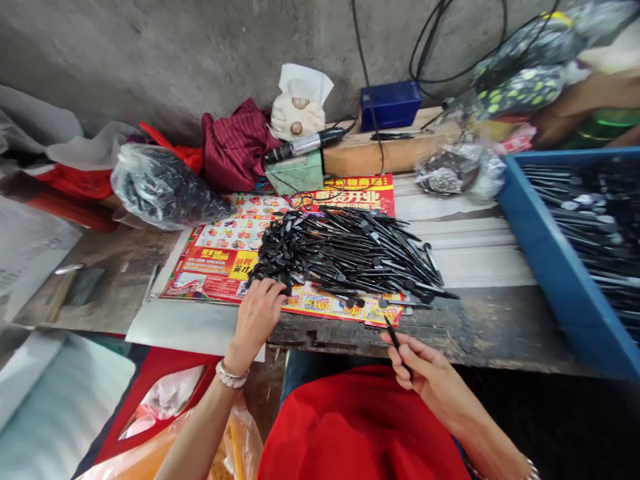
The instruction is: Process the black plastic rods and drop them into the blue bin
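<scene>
A heap of several slender black plastic parts (350, 257) lies on a printed red and yellow advertising flyer (360, 193). My left hand (259, 317) rests with curled fingers on the heap's near left end, and the picture does not settle whether it grips any part. My right hand (417, 360) is raised near the table's front edge, apart from the heap. Its thumb and fingers pinch one thin black part (395, 341) upright.
A blue crate (555, 267) full of similar parts stands at right. Plastic bags of black parts (160, 188) lie behind the flyer, beside a red cloth (235, 147), a power tool (305, 142) and a blue box (390, 105). Cables hang down the concrete wall.
</scene>
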`<state>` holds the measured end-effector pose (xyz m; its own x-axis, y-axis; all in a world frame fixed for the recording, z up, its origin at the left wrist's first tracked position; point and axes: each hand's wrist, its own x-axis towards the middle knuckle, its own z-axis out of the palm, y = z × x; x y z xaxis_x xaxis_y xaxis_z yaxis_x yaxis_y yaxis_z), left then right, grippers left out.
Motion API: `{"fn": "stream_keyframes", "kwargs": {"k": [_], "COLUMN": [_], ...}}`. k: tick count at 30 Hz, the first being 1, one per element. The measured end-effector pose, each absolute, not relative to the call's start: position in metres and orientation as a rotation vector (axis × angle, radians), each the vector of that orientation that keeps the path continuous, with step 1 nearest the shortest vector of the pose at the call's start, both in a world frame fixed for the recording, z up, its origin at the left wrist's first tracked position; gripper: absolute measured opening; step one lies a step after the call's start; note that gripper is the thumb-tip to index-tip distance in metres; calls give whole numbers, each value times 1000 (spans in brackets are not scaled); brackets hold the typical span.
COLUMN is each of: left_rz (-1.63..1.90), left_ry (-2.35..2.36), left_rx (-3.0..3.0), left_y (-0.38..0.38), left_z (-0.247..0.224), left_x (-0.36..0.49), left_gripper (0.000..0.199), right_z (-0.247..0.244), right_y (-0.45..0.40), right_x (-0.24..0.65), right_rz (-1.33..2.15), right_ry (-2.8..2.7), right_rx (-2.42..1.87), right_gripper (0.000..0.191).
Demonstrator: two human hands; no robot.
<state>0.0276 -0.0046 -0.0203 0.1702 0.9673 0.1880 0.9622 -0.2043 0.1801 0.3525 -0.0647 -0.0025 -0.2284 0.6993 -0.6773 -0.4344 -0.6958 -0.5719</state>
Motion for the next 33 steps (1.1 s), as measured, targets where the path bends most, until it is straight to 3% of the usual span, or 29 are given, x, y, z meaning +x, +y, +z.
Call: {"fn": "stream_keyframes", "kwargs": {"k": [7, 13, 22, 33], "left_rz": [583, 857, 444, 337], "left_ry": [1936, 1791, 1047, 965], "left_rx": [2375, 1955, 1624, 1609], "left_y": [5, 9, -11, -14], "left_z": [-23, -1, 33, 22], "left_x": [19, 28, 122, 123], "left_gripper": [25, 25, 23, 17], "right_z": [3, -4, 12, 4], "right_y": [-59, -59, -60, -55], "right_x": [353, 357, 331, 337], "right_rz": [1856, 1720, 1537, 1749], "right_ry": [-610, -1120, -1753, -1574], "right_rx": [-1382, -1517, -1479, -1411], "right_gripper": [42, 45, 30, 38]}}
